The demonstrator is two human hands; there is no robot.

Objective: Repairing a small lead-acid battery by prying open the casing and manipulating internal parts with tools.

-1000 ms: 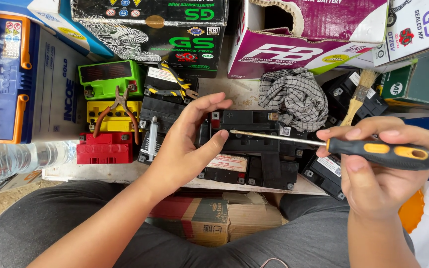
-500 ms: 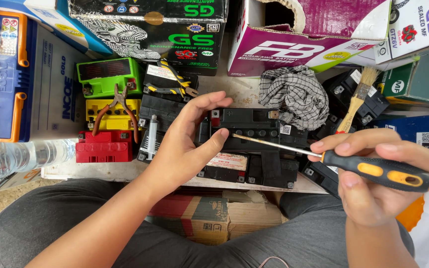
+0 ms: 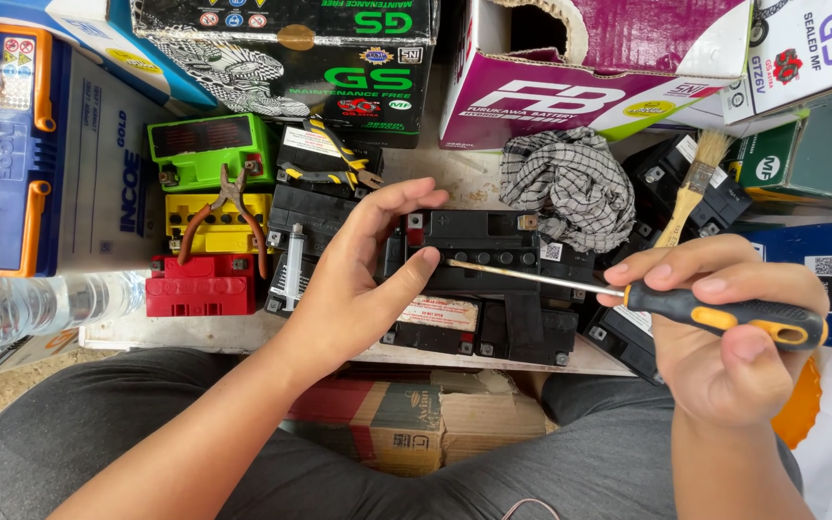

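The left hand (image 3: pixel 358 279) cups the stiff, likely heavy black battery (image 3: pixel 474 252) by its end, while the right hand (image 3: pixel 724 327) grips a screwdriver (image 3: pixel 628 294).

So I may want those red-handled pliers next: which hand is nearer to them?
Left. The left hand grips the black battery just right of the pliers; the right hand holds the screwdriver far right.
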